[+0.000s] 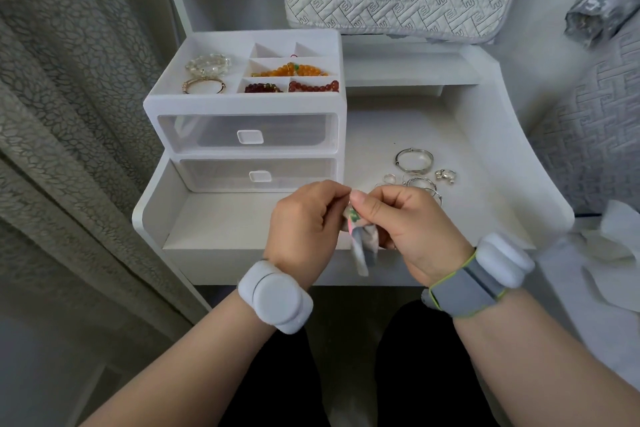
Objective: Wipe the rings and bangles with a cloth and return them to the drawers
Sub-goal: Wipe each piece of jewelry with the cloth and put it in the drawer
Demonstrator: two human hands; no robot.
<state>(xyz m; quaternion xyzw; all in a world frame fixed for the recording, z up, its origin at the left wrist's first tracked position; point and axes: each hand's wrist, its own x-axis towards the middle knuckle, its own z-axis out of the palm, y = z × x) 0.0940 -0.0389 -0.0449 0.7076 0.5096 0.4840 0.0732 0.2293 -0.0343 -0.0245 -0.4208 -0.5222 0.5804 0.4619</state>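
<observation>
So the drawer unit (247,135) sits at the left of the desk (381,128), with both drawers closed. In front of it, the left hand (301,218) has its fingers curled, pinching the top of the cloth (362,243). The right hand (412,222) is clamped on the same cloth from the other side, thumb on top. Can't tell if a ring is tucked in there. The bangles (414,159) and rings (389,178) lie just beyond the right hand and a bit to its right, so that's probably the nearer hand for the next pickup.

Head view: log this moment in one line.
left hand pinches cloth | right hand pinches cloth | silver bangle lies on table | drawers closed
</observation>
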